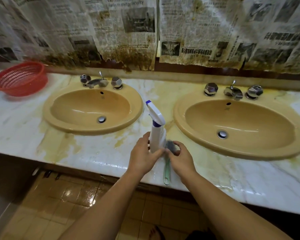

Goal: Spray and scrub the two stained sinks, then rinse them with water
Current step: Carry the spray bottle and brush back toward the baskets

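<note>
Left hand (144, 156) grips spray bottle (156, 134); right hand (180, 157) pinches brush (167, 168) between sinks (92, 110)

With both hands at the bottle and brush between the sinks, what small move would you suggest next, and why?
Probably lift the spray bottle with the left hand and aim at one sink: the hand already wraps its base, and both basins look unsprayed.

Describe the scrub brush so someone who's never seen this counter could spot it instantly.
Start at the stained marble counter with two tan oval sinks and look at the strip between them, near the front edge. There a white spray bottle with a blue nozzle stands upright. The pale green plastic-handled brush lies flat just right of it, the only long thin thing there, its handle end overhanging the counter edge.
</note>
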Available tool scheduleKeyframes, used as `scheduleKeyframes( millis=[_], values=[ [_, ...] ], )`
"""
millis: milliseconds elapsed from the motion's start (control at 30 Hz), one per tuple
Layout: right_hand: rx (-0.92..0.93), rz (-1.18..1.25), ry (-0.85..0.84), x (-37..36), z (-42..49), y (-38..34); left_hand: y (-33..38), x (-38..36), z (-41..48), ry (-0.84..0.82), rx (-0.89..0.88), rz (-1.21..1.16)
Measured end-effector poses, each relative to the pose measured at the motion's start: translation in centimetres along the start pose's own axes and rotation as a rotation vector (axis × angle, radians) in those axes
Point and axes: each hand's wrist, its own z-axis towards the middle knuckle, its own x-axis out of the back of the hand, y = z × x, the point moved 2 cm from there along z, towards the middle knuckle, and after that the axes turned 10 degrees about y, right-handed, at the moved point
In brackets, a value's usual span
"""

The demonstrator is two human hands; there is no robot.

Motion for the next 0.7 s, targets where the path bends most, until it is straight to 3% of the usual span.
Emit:
scheduleKeyframes(
  millis=[367,700],
  values=[
    [0.084,0.100,-0.108,2.4,0.0,-0.3,0.0,3.0,-1.5,0.027,0.175,-0.166],
    [0.260,0.039,-0.334,3.5,-0.1,-2.6,3.6,4.2,-6.5,0.270,0.286,-0.207]
  ],
)
